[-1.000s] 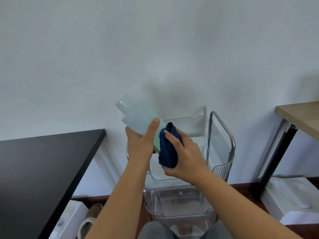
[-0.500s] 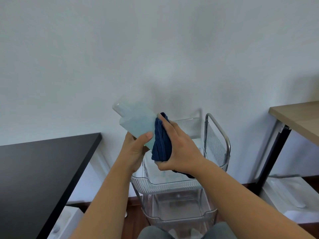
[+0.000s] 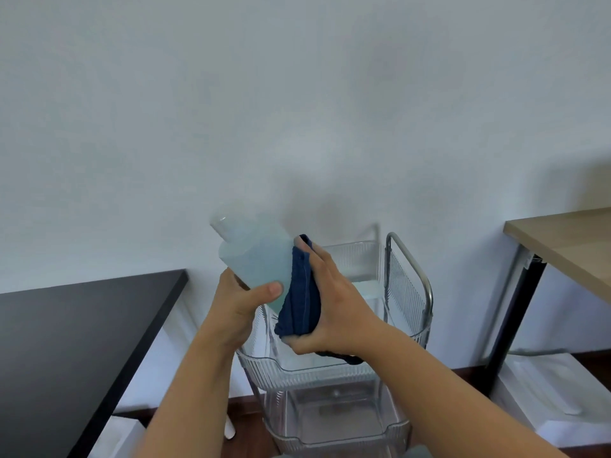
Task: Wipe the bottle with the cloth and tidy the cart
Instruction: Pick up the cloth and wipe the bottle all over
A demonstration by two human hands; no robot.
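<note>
**Two hands, a bottle and a blue cloth**

The left hand (image 3: 238, 305) holds the low end of the bottle (image 3: 254, 256), with its thumb curled across the front. The right hand (image 3: 334, 309) grips a dark blue cloth (image 3: 301, 299) and presses it flat on the right side of the bottle. Its fingers lie along the cloth, and a bit of cloth hangs down under the wrist.

The bottle is pale blue and see-through. It tilts, so its cap points up and to the left. It is up in the air, above the front left corner of the cart's top tray.

The cart (image 3: 410, 292) stands under the hands. It has clear ribbed trays, one over the other, and a metal handle on the right side. A black counter (image 3: 66, 342) is to the left. A wooden counter (image 3: 568, 239) is to the right. A white wall (image 3: 297, 110) is behind it all.
</note>
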